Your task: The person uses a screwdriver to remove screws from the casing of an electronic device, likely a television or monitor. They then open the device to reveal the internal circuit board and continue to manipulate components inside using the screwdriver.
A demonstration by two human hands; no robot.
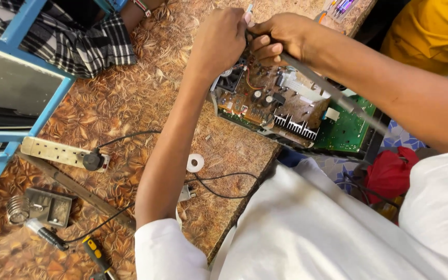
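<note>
A brown circuit board [257, 101] with a black finned heat sink [295, 126] sits tilted in a metal chassis at the table's edge, beside a green board [346, 130]. Both my hands meet above its far end. My left hand [221, 40] is closed around a thin pale tool whose tip [248, 9] sticks up past the fingers. Right beside it, touching, my right hand [278, 37] pinches the end of a grey flat strip [338, 96] that runs down and right across the boards. What lies under the fingers is hidden.
On the leaf-patterned table [130, 98] lie a power strip [53, 151] with a black plug, a soldering stand [40, 207], a soldering iron [47, 236], a yellow-handled screwdriver [95, 252] and a white tape roll [195, 163]. A chequered sleeve [86, 44] rests far left, a person in yellow [421, 31] right.
</note>
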